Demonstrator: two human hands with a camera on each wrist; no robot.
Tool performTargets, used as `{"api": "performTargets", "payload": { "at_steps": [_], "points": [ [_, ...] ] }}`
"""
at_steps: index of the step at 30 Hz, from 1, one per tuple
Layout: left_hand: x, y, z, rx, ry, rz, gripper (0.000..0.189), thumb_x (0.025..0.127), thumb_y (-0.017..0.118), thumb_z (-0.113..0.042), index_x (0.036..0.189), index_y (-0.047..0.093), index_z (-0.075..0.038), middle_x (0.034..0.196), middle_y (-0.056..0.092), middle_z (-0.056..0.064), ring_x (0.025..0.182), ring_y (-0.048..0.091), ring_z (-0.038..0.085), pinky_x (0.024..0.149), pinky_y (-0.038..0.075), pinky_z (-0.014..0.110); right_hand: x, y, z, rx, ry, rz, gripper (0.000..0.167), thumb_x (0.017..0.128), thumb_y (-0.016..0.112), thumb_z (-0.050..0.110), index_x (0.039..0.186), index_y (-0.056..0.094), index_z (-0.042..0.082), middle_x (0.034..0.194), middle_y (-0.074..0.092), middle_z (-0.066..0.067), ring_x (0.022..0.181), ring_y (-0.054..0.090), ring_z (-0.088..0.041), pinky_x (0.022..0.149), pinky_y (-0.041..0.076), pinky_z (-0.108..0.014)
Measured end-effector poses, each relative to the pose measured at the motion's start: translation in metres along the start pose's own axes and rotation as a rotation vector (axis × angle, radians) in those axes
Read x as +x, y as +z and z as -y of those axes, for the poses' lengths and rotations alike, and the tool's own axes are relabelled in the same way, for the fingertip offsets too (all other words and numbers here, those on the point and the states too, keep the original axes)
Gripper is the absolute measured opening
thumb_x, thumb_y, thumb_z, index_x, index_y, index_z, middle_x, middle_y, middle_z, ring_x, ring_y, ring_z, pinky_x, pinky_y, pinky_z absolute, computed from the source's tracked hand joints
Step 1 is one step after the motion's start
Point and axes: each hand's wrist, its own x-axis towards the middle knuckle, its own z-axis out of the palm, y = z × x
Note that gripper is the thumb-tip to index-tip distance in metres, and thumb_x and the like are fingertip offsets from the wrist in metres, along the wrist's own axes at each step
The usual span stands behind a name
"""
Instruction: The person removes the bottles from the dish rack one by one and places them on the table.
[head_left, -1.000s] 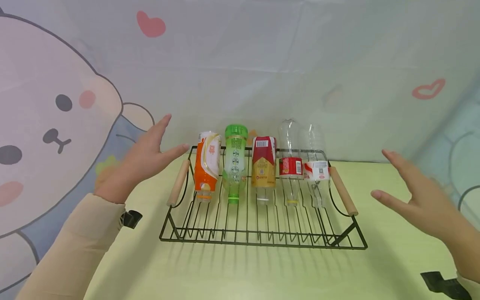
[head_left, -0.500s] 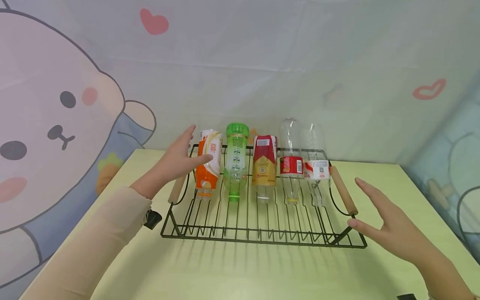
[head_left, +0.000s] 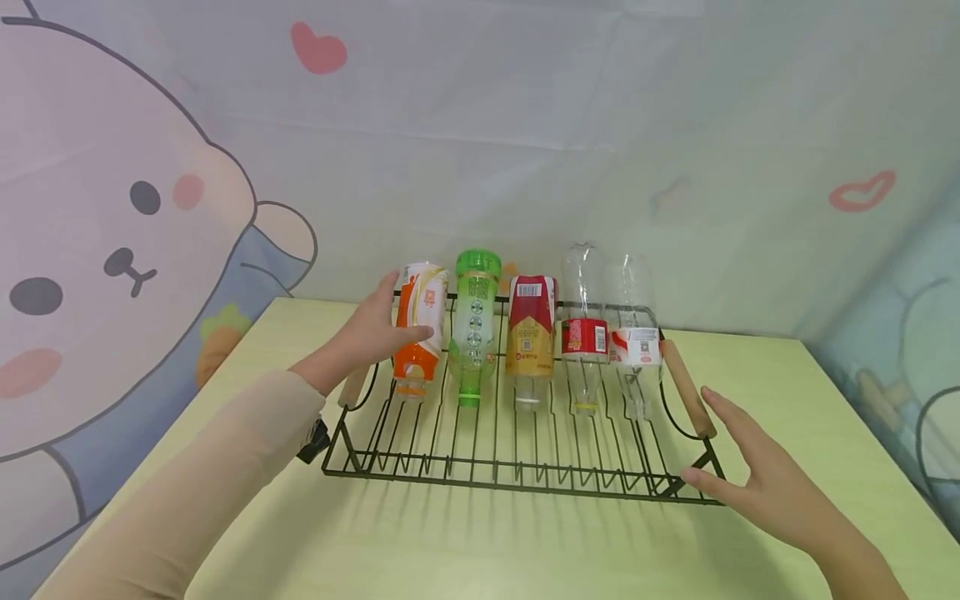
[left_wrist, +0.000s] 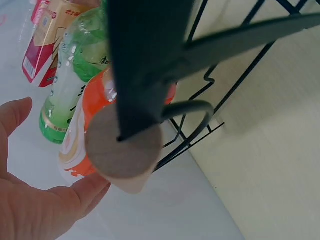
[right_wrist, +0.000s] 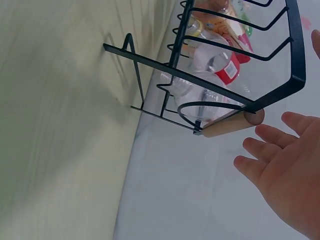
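An orange and white bottle (head_left: pixel 424 296) lies neck down at the left end of a black wire rack (head_left: pixel 525 488). My left hand (head_left: pixel 363 340) is beside it, thumb spread across its front and fingers at its outer side; contact is hard to tell. In the left wrist view the hand (left_wrist: pixel 37 210) reaches round a wooden handle (left_wrist: pixel 122 145) that partly hides the bottle. By the rack's right wooden handle (head_left: pixel 686 387) is my right hand (head_left: pixel 776 492), thumb and fingers spread, holding nothing. In the right wrist view its fingertips (right_wrist: pixel 250 162) stop short of that handle.
Along the rack stand a green bottle (head_left: pixel 475 308), a red and gold bottle (head_left: pixel 531 333), a clear bottle with a red label (head_left: pixel 585 335) and another with a white label (head_left: pixel 637 346). A printed curtain (head_left: pixel 487 192) hangs behind the pale table (head_left: pixel 465 558).
Both hands have moved inward: the left one rightward to the orange and white bottle, the right one leftward and down to the rack's right end. The bottles stay in place.
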Motion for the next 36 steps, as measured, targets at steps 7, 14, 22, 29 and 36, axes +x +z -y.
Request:
{"api": "performTargets", "payload": {
  "at_steps": [7,14,22,29,36],
  "points": [
    [0.004,0.011,0.007,-0.049,0.023,0.04,0.091,0.089,0.066,-0.017,0.152,0.003,-0.003,0.136,0.045,0.022,0.112,0.056,0.036,0.096,0.047,0.049,-0.002,0.01,-0.007,0.025,-0.05,-0.025,0.092,0.085,0.074,0.025,0.155,0.014,0.028,0.155,0.026,-0.011,0.141,0.017,-0.003,0.095,0.028,-0.07],
    [0.007,0.02,0.006,-0.045,0.011,0.021,0.086,0.087,0.067,-0.012,0.151,0.009,-0.004,0.126,0.051,0.018,0.104,0.059,0.033,0.091,0.05,0.046,-0.001,0.012,-0.008,0.029,-0.07,-0.046,0.094,0.083,0.077,0.022,0.155,0.016,0.025,0.153,0.028,-0.014,0.137,0.016,0.006,0.094,0.029,-0.069],
    [0.01,0.025,0.005,0.086,-0.033,-0.019,0.091,0.084,0.071,-0.017,0.149,0.01,0.001,0.124,0.047,0.023,0.107,0.051,0.034,0.089,0.049,0.046,-0.002,0.017,-0.01,0.025,-0.089,-0.077,0.094,0.082,0.078,0.019,0.155,0.018,0.023,0.154,0.027,-0.015,0.133,0.014,0.014,0.102,0.026,-0.062],
    [0.011,0.032,0.006,0.206,-0.064,-0.057,0.09,0.082,0.072,-0.023,0.146,0.014,0.004,0.122,0.047,0.029,0.107,0.05,0.039,0.087,0.049,0.047,-0.001,0.018,-0.011,0.039,-0.097,-0.088,0.094,0.081,0.078,0.018,0.154,0.019,0.023,0.156,0.024,-0.014,0.133,0.014,0.014,0.094,0.027,-0.071],
    [0.012,0.038,0.01,0.261,-0.08,-0.067,0.094,0.082,0.073,-0.027,0.147,0.011,0.002,0.123,0.043,0.03,0.106,0.047,0.037,0.082,0.051,0.044,-0.001,0.02,-0.012,0.023,-0.107,-0.099,0.093,0.081,0.078,0.019,0.154,0.021,0.022,0.155,0.025,-0.013,0.132,0.015,0.015,0.092,0.029,-0.071]
  ]
}}
